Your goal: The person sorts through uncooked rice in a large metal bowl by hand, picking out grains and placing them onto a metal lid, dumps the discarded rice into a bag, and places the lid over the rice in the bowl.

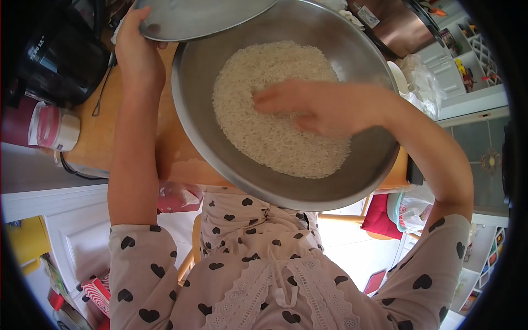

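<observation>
Your right hand (324,107) is over the wide, round, silver-grey metal bowl (201,129), at the uncooked white rice (275,146). Fingers extended, thumb apart, not clenched; motion blur, so can't tell if it has any grains. Rice is a broad layer on the bowl's bottom, bare metal showing around it. Bowl sits at the light-brown wooden table (91,132), near rim past the front edge. Your left hand (137,47) grips the edge of a grey metal piece with a curved rim (203,19), overlapping the bowl's far-left rim; lid or dish, can't tell. White container with pink label (58,129) to your left, contents not visible.
</observation>
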The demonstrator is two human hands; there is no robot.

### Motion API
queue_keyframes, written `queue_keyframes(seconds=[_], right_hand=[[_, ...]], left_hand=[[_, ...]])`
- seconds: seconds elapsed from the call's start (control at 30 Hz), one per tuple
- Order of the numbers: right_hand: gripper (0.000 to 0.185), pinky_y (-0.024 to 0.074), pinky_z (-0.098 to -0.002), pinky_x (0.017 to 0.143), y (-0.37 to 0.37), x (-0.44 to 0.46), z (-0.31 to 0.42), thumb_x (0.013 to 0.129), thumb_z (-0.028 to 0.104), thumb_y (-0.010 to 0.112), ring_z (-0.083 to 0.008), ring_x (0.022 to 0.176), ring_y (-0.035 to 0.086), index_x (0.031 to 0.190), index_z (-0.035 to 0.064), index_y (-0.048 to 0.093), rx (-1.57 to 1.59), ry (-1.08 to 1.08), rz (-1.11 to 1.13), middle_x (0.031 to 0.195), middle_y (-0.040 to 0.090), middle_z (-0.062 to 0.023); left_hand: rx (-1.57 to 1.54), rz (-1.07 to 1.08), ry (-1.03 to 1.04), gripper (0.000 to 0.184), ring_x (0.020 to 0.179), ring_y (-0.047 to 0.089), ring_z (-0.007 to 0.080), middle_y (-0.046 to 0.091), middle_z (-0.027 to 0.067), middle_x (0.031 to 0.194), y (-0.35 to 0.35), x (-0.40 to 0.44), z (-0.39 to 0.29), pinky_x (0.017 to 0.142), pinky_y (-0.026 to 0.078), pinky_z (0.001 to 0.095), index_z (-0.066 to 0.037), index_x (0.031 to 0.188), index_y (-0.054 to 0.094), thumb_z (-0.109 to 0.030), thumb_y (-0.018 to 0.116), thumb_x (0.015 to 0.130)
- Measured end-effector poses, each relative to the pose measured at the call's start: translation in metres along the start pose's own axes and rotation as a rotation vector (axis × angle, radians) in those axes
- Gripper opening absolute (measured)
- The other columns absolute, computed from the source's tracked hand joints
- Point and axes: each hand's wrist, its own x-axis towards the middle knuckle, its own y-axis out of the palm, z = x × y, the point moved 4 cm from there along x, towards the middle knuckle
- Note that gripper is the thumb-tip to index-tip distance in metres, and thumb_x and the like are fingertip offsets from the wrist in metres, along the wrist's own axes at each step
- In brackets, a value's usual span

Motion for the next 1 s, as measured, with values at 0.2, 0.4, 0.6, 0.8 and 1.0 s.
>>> queue_keyframes(seconds=[0.2, 0.4, 0.6, 0.8, 1.0], right_hand=[[0.028, 0.0412, -0.0338, 0.094, -0.017, -0.045, 0.024, 0.085, 0.005, 0.05, -0.0254, 0.112, 0.053, 0.11, 0.0019, 0.061, 0.225, 0.032, 0.442, 0.119, 0.057, -0.0118], [0.026, 0.0448, -0.034, 0.088, -0.052, -0.043, -0.007, 0.084, 0.007, 0.051, -0.0267, 0.101, 0.058, 0.107, 0.0016, 0.062, 0.036, 0.472, 0.117, 0.111, 0.061, -0.0133], [0.04, 0.0358, -0.0369, 0.101, -0.044, -0.021, -0.032, 0.087, 0.006, 0.048, -0.0259, 0.124, 0.043, 0.127, 0.0087, 0.049, -0.162, 0.209, -0.126, 0.13, 0.05, -0.0108], [0.04, 0.0355, -0.0373, 0.102, -0.01, -0.011, -0.02, 0.085, 0.002, 0.048, -0.0274, 0.123, 0.043, 0.124, 0.0062, 0.051, -0.051, 0.069, -0.057, 0.126, 0.053, -0.0123], [0.028, 0.0455, -0.0387, 0.085, -0.039, -0.026, -0.014, 0.082, 0.007, 0.05, -0.0268, 0.099, 0.059, 0.107, 0.003, 0.062, 0.297, 0.416, 0.232, 0.106, 0.063, -0.0106]], left_hand=[[0.002, 0.005, -0.017, 0.024, 0.088, 0.06, 0.0219, 0.06, 0.0104, 0.096, 0.0, 0.001, 0.002, 0.076, 0.048, 0.0329, 0.002, 0.099, 0.056, -0.014, 0.057, 0.082], [0.02, -0.042, 0.014, 0.023, 0.088, 0.06, 0.0205, 0.06, 0.0098, 0.094, 0.001, -0.003, -0.002, 0.074, 0.048, 0.0312, 0.001, 0.099, 0.056, -0.015, 0.058, 0.081], [0.011, -0.054, 0.015, 0.023, 0.082, 0.06, 0.0198, 0.06, 0.0091, 0.091, -0.008, 0.004, -0.001, 0.068, 0.048, 0.0305, 0.0, 0.097, 0.056, -0.015, 0.058, 0.081], [0.021, -0.062, 0.022, 0.022, 0.078, 0.06, 0.0196, 0.06, 0.0084, 0.089, 0.0, -0.002, -0.002, 0.065, 0.048, 0.0291, 0.0, 0.097, 0.056, -0.016, 0.058, 0.081], [0.025, -0.056, 0.021, 0.021, 0.075, 0.058, 0.0183, 0.059, 0.0081, 0.088, -0.009, 0.005, 0.0, 0.063, 0.046, 0.0286, 0.0, 0.095, 0.057, -0.015, 0.058, 0.081]])
